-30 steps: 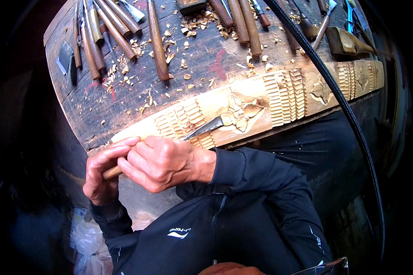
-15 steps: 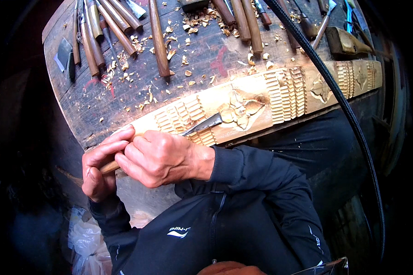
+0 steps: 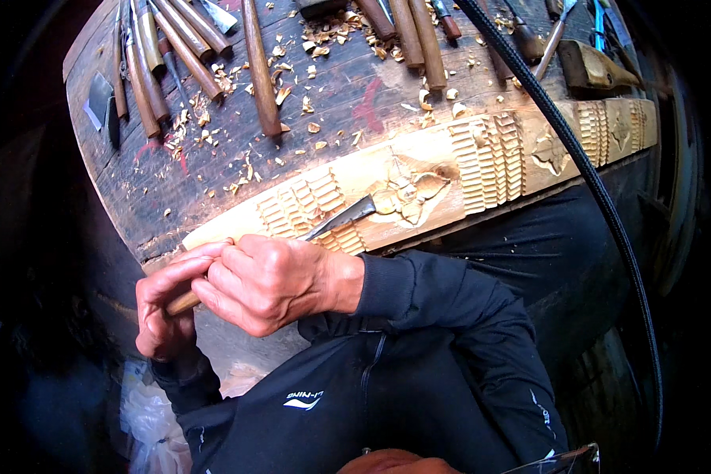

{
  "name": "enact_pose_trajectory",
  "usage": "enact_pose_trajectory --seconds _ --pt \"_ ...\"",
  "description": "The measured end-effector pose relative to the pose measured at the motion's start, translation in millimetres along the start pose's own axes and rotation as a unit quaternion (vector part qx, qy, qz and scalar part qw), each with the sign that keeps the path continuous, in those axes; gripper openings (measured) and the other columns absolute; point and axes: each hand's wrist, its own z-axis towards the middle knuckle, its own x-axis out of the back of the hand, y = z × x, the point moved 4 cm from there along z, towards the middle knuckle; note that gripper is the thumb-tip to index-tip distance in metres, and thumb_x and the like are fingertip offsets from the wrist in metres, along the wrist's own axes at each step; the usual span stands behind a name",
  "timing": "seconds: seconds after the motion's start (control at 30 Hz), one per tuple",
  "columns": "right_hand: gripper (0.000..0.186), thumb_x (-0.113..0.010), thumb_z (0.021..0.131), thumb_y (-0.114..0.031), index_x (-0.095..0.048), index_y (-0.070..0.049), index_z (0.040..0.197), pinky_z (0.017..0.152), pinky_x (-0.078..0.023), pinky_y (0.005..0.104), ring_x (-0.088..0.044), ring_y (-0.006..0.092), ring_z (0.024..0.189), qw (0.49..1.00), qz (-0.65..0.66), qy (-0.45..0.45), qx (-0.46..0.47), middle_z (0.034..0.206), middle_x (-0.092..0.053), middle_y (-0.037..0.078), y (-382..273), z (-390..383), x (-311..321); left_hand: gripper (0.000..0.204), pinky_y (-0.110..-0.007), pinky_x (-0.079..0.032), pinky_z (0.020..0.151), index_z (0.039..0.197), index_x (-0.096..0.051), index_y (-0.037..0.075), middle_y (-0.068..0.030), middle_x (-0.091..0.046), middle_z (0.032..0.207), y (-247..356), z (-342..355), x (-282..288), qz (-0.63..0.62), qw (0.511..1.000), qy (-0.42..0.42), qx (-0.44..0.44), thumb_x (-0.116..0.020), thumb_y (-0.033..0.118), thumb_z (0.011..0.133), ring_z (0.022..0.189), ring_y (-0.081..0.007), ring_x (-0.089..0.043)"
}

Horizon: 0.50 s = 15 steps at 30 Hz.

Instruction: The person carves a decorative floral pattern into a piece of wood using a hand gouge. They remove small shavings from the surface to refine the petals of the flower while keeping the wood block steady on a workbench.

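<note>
My right hand [image 3: 265,280] is wrapped around a carving chisel [image 3: 344,216], its knuckles up. The steel blade points up and right, its wide tip touching the left petal of a carved flower [image 3: 409,196]. That flower is cut into a long pale wooden board [image 3: 391,231], between bands of ridged notches [image 3: 312,193]. At the lower left my left hand [image 3: 166,304] curls around the butt end of the chisel's wooden handle [image 3: 183,302]. Its fingertips meet the fingers of my right hand. Most of the handle is hidden inside the two hands.
Several wood-handled chisels [image 3: 189,67] lie at the back left of the dark workbench [image 3: 237,154]; one handle [image 3: 261,71] lies apart. A wooden mallet [image 3: 596,67] rests at the right. Wood shavings [image 3: 205,130] are scattered about. A black cable [image 3: 577,150] crosses the view. Plastic bags [image 3: 154,419] are below left.
The view has shifted a little, so the bench and board sit further left. My left fingers are bent more closely against the right hand. The chisel tip stays by the same petal.
</note>
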Motion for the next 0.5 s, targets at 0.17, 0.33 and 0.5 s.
enact_pose_trajectory --seconds 0.17,0.33,0.5 --pt "0.022 -0.072 0.085 -0.015 -0.075 0.002 0.099 0.057 -0.047 0.0307 -0.066 0.0175 0.069 0.999 0.02 0.033 0.009 0.078 -0.063 0.006 -2.2 -0.6 0.8 0.096 -0.053 -0.047 0.12 0.132 -0.073 -0.014 -0.0392 -0.068 0.139 5.7 -4.9 -6.5 0.001 1.0 0.022 -0.012 -0.059 0.073 0.094 0.135 -0.0485 -0.067" --pt "0.027 -0.073 0.085 -0.016 -0.076 0.004 0.104 0.056 -0.048 0.0313 -0.068 0.0186 0.071 0.998 0.036 0.044 -0.009 0.08 -0.065 0.007 2.0 2.4 0.3 0.097 -0.049 -0.05 0.117 0.13 -0.073 -0.015 -0.0364 -0.072 0.135 12.7 -1.5 -2.2 0.043 0.999 0.026 -0.017 -0.062 0.073 0.091 0.131 -0.0443 -0.07" --pt "0.03 -0.073 0.082 -0.017 -0.075 0.004 0.104 0.056 -0.047 0.0317 -0.068 0.0188 0.071 0.999 0.024 0.018 -0.029 0.079 -0.063 0.006 4.1 4.3 -1.2 0.098 -0.048 -0.05 0.116 0.128 -0.075 -0.015 -0.034 -0.074 0.131 11.3 12.6 0.3 0.065 0.997 0.038 0.002 -0.064 0.074 0.089 0.128 -0.0419 -0.072"
